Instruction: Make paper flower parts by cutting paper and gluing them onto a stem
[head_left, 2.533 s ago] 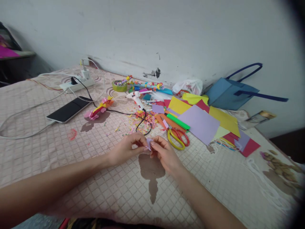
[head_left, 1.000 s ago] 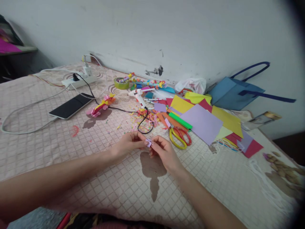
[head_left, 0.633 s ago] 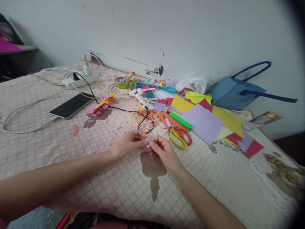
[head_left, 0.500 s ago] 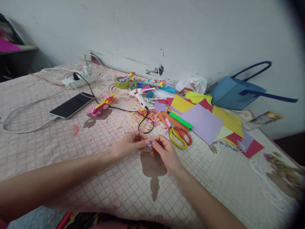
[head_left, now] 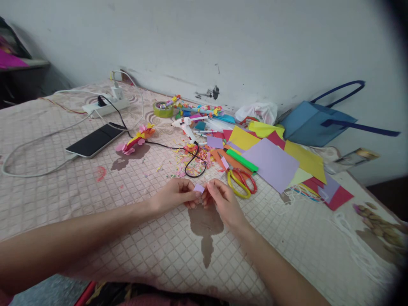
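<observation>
A small square of lilac paper (head_left: 199, 188) is pinched between the thumb and fingers of my left hand (head_left: 178, 193), just above the quilted table cover. My right hand (head_left: 223, 197) is close on the other side of the paper, thumb and forefinger drawn together by its right edge. Whether they grip anything is too small to make out. The lower fingers of both hands curl beneath the paper and are partly hidden. Scissors (head_left: 239, 187) with yellow and red handles lie just beyond my right hand. Behind my hands are paper scraps (head_left: 197, 155) and a white glue gun (head_left: 185, 127).
Coloured paper sheets (head_left: 270, 163), a green marker (head_left: 242, 160) and white string (head_left: 302, 193) lie to the right. A blue bag (head_left: 315, 123) leans by the wall. On the left are a phone (head_left: 95, 140), a paper flower (head_left: 135, 140) and a power strip (head_left: 106, 107) with cables.
The lilac paper now shows more of its flat face. My right thumb and forefinger have shifted slightly up and right from its middle; my left hand still holds it.
</observation>
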Tool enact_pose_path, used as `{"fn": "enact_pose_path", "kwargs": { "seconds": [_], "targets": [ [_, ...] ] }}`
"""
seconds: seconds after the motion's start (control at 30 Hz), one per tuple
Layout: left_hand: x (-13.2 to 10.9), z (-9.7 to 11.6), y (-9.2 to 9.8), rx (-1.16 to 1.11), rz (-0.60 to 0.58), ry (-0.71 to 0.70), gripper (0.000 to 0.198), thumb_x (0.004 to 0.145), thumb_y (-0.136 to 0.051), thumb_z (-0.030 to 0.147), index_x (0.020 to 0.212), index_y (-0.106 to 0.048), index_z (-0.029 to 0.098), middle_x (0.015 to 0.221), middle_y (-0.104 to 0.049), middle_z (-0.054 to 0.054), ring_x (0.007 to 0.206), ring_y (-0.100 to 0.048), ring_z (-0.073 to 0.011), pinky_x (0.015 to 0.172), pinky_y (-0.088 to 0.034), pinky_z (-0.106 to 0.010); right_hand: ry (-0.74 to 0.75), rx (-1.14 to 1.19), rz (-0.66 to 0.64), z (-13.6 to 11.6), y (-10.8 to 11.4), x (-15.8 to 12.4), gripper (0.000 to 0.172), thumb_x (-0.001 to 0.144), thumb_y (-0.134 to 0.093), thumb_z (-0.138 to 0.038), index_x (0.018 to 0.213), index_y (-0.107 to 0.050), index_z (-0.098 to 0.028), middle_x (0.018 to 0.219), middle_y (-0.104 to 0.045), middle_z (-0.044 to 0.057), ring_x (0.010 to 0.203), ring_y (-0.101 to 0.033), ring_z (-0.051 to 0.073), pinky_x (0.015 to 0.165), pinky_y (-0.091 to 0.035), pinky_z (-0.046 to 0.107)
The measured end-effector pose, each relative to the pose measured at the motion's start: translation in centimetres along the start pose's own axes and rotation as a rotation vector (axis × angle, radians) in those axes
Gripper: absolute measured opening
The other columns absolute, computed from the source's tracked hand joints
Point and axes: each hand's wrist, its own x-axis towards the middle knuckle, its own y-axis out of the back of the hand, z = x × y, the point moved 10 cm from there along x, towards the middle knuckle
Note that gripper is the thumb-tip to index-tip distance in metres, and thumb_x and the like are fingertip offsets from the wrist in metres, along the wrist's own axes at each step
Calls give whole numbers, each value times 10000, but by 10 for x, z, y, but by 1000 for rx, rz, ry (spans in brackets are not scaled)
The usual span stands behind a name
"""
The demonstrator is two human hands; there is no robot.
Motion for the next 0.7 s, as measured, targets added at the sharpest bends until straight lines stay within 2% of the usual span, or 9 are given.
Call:
{"fn": "enact_pose_path", "kwargs": {
  "seconds": [0.13,0.27,0.5,0.7],
  "targets": [
    [1,-2,0,33,-13,-9,272,705,-701,352,692,-552,125,622,-637,4,531,-584,-86,549,-475,-215,1,-39,-19,2,-1,0,195,813,-597,-381,751,-572,-199,630,-563,-24,545,-523,103,511,-430,225],
    [2,-1,0,68,-18,-33,268,706,-700,349,701,-563,119,612,-635,3,534,-585,-86,543,-478,-208,5,-54,-20,2,-1,0,160,825,-583,-337,749,-563,-197,628,-546,-32,540,-508,97,514,-424,226],
    [1,-2,0,89,-11,-10,258,716,-690,350,716,-589,112,631,-654,-11,548,-604,-94,562,-500,-218,2,-20,-34,3,-3,0,187,831,-575,-365,751,-562,-195,628,-558,-28,546,-520,100,512,-442,224],
    [1,-2,5,87,22,-4,267,695,-704,347,687,-577,112,596,-643,-3,522,-598,-90,535,-494,-206,-42,28,-17,5,1,1,307,872,-479,-461,784,-571,-181,658,-586,-2,545,-545,103,496,-458,222]
  ]
}}
